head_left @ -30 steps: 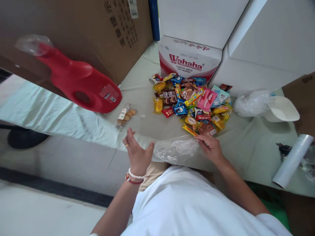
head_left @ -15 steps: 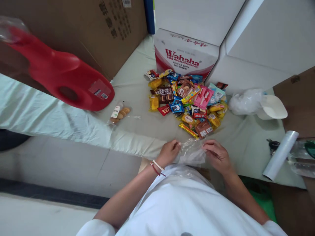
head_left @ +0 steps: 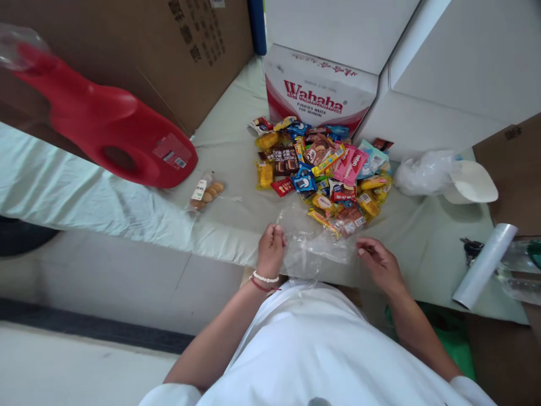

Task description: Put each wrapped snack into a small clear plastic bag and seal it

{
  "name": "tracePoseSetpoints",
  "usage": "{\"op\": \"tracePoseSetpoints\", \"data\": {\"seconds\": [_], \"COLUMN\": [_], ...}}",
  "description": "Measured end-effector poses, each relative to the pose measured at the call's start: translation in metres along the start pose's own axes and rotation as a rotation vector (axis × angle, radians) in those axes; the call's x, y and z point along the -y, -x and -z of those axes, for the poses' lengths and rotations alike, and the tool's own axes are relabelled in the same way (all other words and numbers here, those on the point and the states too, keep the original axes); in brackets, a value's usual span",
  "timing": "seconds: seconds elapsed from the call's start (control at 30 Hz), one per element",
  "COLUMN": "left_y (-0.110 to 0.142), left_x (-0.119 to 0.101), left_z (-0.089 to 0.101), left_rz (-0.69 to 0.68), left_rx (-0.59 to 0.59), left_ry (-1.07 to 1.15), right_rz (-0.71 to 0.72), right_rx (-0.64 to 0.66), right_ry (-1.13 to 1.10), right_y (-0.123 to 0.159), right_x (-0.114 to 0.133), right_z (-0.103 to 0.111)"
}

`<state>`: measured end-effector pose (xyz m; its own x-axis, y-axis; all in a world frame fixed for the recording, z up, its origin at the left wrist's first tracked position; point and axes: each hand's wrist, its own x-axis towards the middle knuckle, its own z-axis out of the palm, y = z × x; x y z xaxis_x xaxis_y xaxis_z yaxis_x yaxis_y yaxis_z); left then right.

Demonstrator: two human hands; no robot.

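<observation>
A clear plastic bag [head_left: 319, 248] is stretched between my two hands at the table's front edge. My left hand [head_left: 271, 246] is closed on its left side. On the right side, my right hand [head_left: 377, 260] pinches the bag between thumb and fingers. Just behind the bag lies a heap of wrapped snacks [head_left: 323, 169] in yellow, brown, blue and pink packets. The bag's upper part overlaps the nearest packets, which show through it. A small clear pack of round biscuits [head_left: 207, 192] lies farther left.
A large red jug [head_left: 122, 135] lies tilted at the left by a brown carton [head_left: 139, 56]. Behind the heap stands a Wahaha box [head_left: 316, 90]. To the right are a bunched plastic bag [head_left: 425, 173], a white scoop [head_left: 473, 181] and a roll of film [head_left: 484, 266].
My hands have moved apart, the left one going left and up a little. Between them the clear bag has spread wider and reaches over the front packets.
</observation>
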<state>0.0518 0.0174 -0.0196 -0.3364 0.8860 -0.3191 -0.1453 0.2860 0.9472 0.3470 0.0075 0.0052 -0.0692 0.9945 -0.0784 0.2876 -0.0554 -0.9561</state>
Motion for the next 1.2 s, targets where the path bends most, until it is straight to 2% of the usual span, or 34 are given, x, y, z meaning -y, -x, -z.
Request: {"op": "tracePoseSetpoints", "data": {"seconds": [0.03, 0.1, 0.17, 0.23, 0.3, 0.37, 0.43, 0.47, 0.53, 0.6, 0.67, 0.7, 0.73, 0.8, 0.87, 0.9, 0.93, 1.0, 1.03, 1.07, 1.1, 1.13, 1.2], "left_y": [-0.001, -0.001, 0.003, 0.008, 0.013, 0.014, 0.011, 0.008, 0.001, -0.007, -0.015, -0.017, -0.019, -0.021, -0.019, -0.018, -0.016, -0.015, -0.016, -0.017, -0.019, -0.021, -0.025], "left_x": [-0.002, -0.009, -0.018, -0.028, -0.036, -0.040, -0.041, -0.041, -0.038, -0.035, -0.032, -0.032, -0.032, -0.034, -0.037, -0.038, -0.039, -0.037, -0.034, -0.030, -0.025, -0.020, -0.009], "left_z": [0.008, 0.019, 0.024, 0.026, 0.027, 0.028, 0.034, 0.040, 0.054, 0.070, 0.083, 0.088, 0.091, 0.092, 0.088, 0.084, 0.079, 0.068, 0.062, 0.056, 0.051, 0.047, 0.043], "left_rz": [-0.015, 0.044, 0.137, 0.173, 0.160, 0.134, 0.095, 0.074, 0.053, 0.080, 0.126, 0.129, 0.098, -0.091, -0.406, -0.577, -0.737, -0.950, -0.982, -0.971, -0.930, -0.877, -0.785], "left_rx": [-0.035, -0.011, 0.069, 0.146, 0.201, 0.235, 0.198, 0.158, 0.108, 0.183, 0.319, 0.338, 0.289, 0.005, -0.298, -0.336, -0.260, 0.116, 0.312, 0.457, 0.534, 0.549, 0.485], "left_ry": [0.053, 0.211, 0.358, 0.397, 0.365, 0.338, 0.277, 0.214, 0.033, -0.163, -0.324, -0.406, -0.501, -0.718, -0.903, -0.966, -1.018, -1.105, -1.145, -1.189, -1.234, -1.278, -1.342], "right_rz": [-0.061, -0.104, -0.040, 0.061, 0.130, 0.138, 0.124, 0.123, 0.147, 0.137, -0.002, -0.108, -0.211, -0.347, -0.360, -0.326, -0.265, -0.080, 0.023, 0.114, 0.180, 0.219, 0.249], "right_rx": [0.015, 0.004, -0.076, -0.109, -0.005, 0.206, 0.361, 0.388, 0.352, 0.338, 0.424, 0.476, 0.516, 0.554, 0.563, 0.563, 0.558, 0.539, 0.528, 0.517, 0.502, 0.474, 0.379], "right_ry": [-0.025, -0.070, -0.093, -0.092, -0.023, 0.109, 0.205, 0.220, 0.184, 0.118, 0.038, 0.000, -0.028, -0.028, 0.064, 0.136, 0.223, 0.418, 0.520, 0.621, 0.719, 0.808, 0.952], "right_y": [-0.003, -0.012, -0.024, -0.037, -0.050, -0.060, -0.068, -0.071, -0.078, -0.086, -0.095, -0.099, -0.104, -0.113, -0.122, -0.126, -0.130, -0.138, -0.141, -0.145, -0.147, -0.149, -0.146], "right_x": [-0.005, -0.008, 0.001, 0.017, 0.032, 0.039, 0.041, 0.040, 0.041, 0.046, 0.053, 0.056, 0.059, 0.063, 0.064, 0.063, 0.063, 0.063, 0.064, 0.065, 0.066, 0.068, 0.072], "right_z": [-0.001, -0.005, -0.012, -0.021, -0.033, -0.046, -0.056, -0.058, -0.055, -0.047, -0.040, -0.039, -0.041, -0.050, -0.065, -0.072, -0.078, -0.084, -0.084, -0.080, -0.075, -0.067, -0.050]}}
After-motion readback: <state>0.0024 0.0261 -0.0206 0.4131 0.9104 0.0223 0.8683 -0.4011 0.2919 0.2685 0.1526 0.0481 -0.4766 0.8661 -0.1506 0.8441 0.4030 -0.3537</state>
